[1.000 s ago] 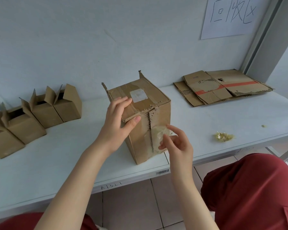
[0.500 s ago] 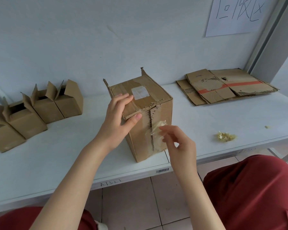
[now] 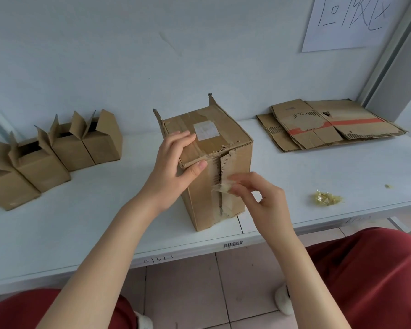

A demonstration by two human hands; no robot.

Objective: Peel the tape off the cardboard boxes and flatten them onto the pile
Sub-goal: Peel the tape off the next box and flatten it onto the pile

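four upright boxes, one flattened pile, two tape wads

The shelf front edge bears handwritten "A1321" beside a barcode sticker; the wall sheet carries handwritten Chinese characters.

I've got the taped box standing on the table near its front edge. My left hand wraps its upper left corner, fingers on top, thumb on the front face. My right hand pinches a tape strip coming off the front seam. Left of my left fingers: open boxes (in a row). Right of my right fingers: tape wad; behind it, the flattened pile by the wall.
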